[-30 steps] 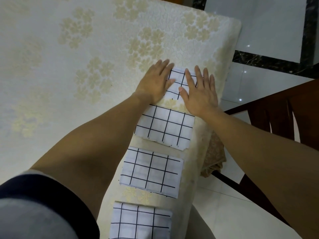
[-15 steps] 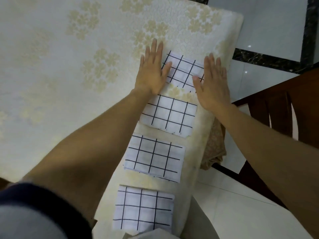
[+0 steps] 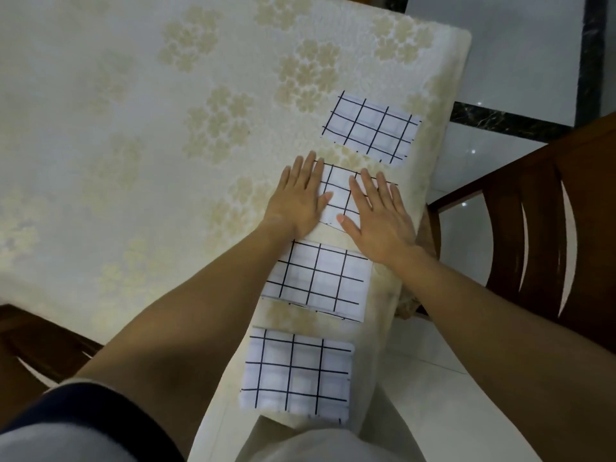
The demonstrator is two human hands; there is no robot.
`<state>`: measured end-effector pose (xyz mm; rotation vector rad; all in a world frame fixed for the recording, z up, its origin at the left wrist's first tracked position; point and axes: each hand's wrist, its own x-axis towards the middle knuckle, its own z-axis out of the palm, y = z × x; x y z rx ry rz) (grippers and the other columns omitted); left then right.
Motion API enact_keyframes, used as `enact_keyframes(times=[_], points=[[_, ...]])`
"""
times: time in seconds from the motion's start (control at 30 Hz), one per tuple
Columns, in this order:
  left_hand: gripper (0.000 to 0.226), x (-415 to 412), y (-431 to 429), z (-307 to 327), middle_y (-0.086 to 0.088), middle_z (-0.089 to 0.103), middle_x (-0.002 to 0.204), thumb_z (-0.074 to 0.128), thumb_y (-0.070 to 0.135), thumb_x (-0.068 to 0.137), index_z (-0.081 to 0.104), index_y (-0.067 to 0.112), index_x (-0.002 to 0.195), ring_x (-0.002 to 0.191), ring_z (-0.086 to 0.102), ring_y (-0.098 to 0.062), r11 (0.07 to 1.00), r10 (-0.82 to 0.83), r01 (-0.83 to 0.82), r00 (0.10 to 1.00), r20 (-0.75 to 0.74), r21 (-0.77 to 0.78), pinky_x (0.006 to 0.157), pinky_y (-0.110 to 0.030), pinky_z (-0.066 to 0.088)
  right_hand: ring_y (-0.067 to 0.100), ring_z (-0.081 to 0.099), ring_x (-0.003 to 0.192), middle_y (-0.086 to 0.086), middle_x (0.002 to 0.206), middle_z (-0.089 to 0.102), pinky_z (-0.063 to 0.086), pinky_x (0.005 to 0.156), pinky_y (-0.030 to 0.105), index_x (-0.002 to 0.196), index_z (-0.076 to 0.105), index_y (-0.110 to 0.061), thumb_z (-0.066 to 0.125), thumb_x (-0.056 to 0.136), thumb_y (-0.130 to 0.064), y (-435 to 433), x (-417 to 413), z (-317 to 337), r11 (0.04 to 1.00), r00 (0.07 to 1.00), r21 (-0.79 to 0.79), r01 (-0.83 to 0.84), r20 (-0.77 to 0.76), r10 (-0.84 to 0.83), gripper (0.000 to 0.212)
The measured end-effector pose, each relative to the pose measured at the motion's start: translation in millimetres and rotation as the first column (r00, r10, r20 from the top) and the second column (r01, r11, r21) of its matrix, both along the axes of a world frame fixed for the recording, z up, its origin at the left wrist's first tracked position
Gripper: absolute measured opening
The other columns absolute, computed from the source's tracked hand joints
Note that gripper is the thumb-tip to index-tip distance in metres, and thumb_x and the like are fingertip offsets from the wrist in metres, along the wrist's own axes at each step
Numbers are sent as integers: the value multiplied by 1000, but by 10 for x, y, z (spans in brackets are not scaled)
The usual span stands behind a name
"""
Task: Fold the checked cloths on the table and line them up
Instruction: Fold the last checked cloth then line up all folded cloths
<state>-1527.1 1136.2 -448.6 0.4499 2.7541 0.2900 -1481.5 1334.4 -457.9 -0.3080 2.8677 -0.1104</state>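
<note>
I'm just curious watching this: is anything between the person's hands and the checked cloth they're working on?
No. The left hand and right hand lie flat, fingers spread, directly on the second cloth from the far end. The other three folded cloths lie apart from it in the row.

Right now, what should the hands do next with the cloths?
Probably slide the second cloth a bit to the person's right. Both hands, left hand and right hand, lie flat on it, and it seems to sit slightly left of the farthest cloth.
</note>
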Motion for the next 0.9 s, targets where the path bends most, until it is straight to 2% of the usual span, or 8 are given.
enact_keyframes(times=[0.17, 0.3, 0.37, 0.47, 0.57, 0.7, 0.8, 0.9], points=[[69, -83, 0, 63, -9, -16, 170, 16, 49, 109, -8, 11, 162, 156, -15, -23, 999, -42, 42, 999, 13, 30, 127, -39, -6, 24, -17, 155, 1, 168, -16, -5, 126, 46, 161, -10, -25, 4, 99, -70, -17, -19, 68, 999, 998, 0, 33, 49, -33, 78], [65, -108, -7, 167, -4, -1, 172, 23, 47, 110, 9, 14, 163, 158, -2, -19, 986, 22, -19, 1000, -22, 167, 128, -36, 1, 30, 15, 154, 10, 167, 20, 14, 125, 46, 159, 26, -19, 16, 103, -60, 27, -97, 205, 977, 990, -188, 101, -78, -117, 70], [56, -211, 29, 229, -2, 12, 171, 30, 39, 111, 21, 17, 162, 156, 17, -20, 963, 100, -70, 990, -104, 260, 127, -36, 17, 33, 28, 149, 13, 160, 33, 23, 123, 48, 154, 39, -19, 29, 106, -49, 107, -274, 261, 956, 967, -252, 152, -162, -197, 57], [53, -545, 162, 356, 1, 14, 170, 44, 21, 107, 31, 24, 159, 140, 47, -21, 932, 166, -123, 981, -98, 342, 101, -35, 48, 37, 18, 152, 11, 165, 23, 19, 124, 50, 157, 32, -25, 39, 106, -44, 285, -656, 267, 941, 960, -243, 236, -92, -265, 54], [54, -926, 303, 378, 3, 18, 169, 51, 9, 104, 43, 27, 154, 140, 47, -19, 960, 90, -74, 995, -48, 268, 103, -30, 46, 38, 6, 154, 7, 169, 10, 8, 126, 48, 159, 24, -29, 37, 107, -48, 475, -930, 163, 963, 978, -173, 207, 25, -206, 57], [42, -1115, 357, 257, -2, 36, 163, 52, 6, 103, 61, 21, 141, 139, 49, -22, 972, 74, -57, 995, -63, 228, 113, -35, 42, 35, 7, 155, 9, 168, 13, 6, 126, 45, 158, 31, -27, 36, 108, -43, 613, -1097, 85, 966, 983, -182, 183, 11, -184, 53], [37, -1108, 361, 259, -6, 43, 158, 47, 14, 107, 59, 17, 142, 141, 44, -22, 984, 66, -49, 993, -94, 173, 115, -26, 34, 34, 7, 155, 9, 169, 13, 6, 126, 45, 158, 31, -27, 35, 108, -43, 621, -1132, 81, 964, 982, -187, 189, 13, -190, 52], [42, -1018, 329, 321, -3, 36, 162, 50, 23, 107, 51, 18, 149, 147, 37, -21, 926, 179, -150, 982, -53, 346, 117, -28, 31, 35, 3, 155, 9, 169, 10, 4, 126, 47, 160, 27, -24, 32, 108, -44, 521, -1005, 244, 958, 976, -213, 193, -58, -209, 55]])
